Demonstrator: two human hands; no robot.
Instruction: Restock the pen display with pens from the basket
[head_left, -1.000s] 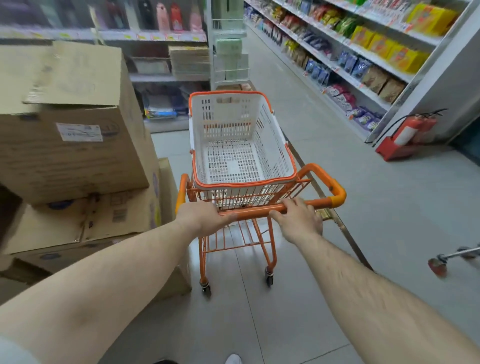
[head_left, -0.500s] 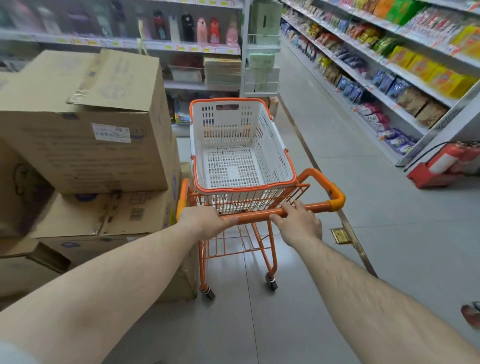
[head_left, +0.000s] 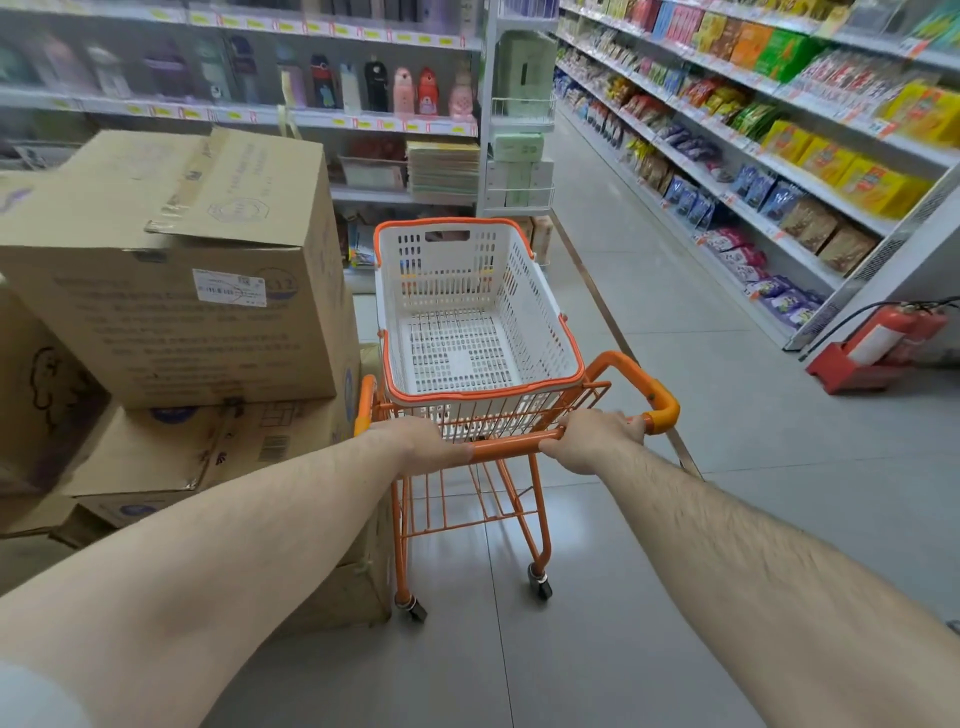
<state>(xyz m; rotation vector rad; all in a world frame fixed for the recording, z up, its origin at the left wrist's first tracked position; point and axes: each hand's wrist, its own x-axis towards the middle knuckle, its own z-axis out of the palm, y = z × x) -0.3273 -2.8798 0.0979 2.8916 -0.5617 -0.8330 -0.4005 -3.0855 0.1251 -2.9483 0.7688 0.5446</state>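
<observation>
Left of the cart (head_left: 519, 447), stacked cardboard boxes (head_left: 197, 291) crowd the aisle

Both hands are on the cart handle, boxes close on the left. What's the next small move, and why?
Probably ease the cart forward and slightly right: both hands, left hand and right hand, grip its handle, the cardboard boxes crowd its left side, and no pen display shows yet.

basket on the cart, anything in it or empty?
Empty. The white basket shows its bare slotted floor and walls; no pens visible. Both hands, left and right, grip the cart handle.
</observation>
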